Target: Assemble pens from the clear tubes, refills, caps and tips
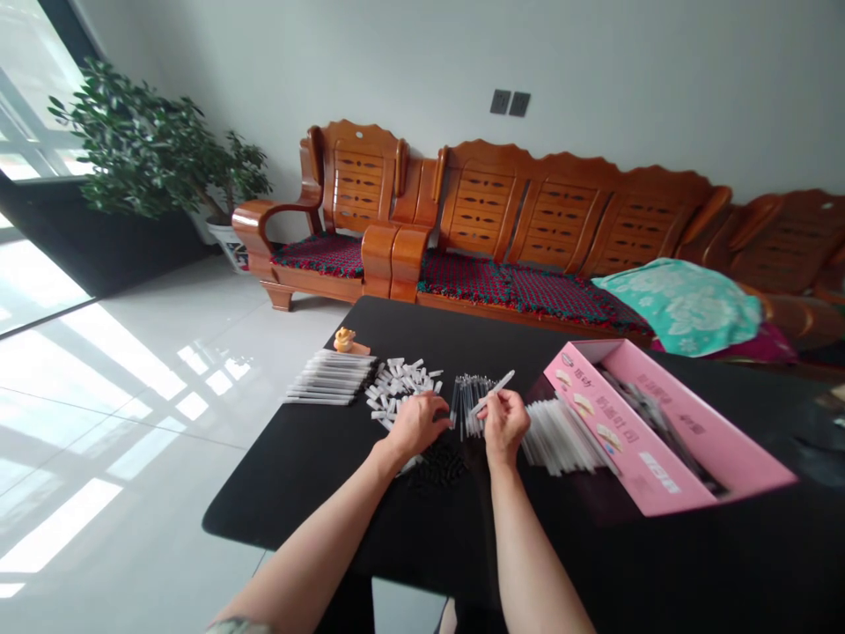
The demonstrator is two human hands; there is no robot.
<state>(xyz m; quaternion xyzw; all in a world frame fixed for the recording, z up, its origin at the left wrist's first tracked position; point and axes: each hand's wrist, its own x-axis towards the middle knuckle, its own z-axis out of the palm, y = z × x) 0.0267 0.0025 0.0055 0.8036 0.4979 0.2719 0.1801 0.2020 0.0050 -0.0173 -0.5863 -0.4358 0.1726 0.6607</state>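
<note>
My right hand (507,424) is pinching a white pen (503,382), fingers hiding its middle, over the right side of the thin refills (461,396) on the table (297,493); its near end is hard to make out. Its long axis slants, far end pointing right and away. My left hand (415,424) curls beside the white caps (394,380); whether it grips anything, I can't tell. Small black pieces (441,467) blur into the dark surface.
</note>
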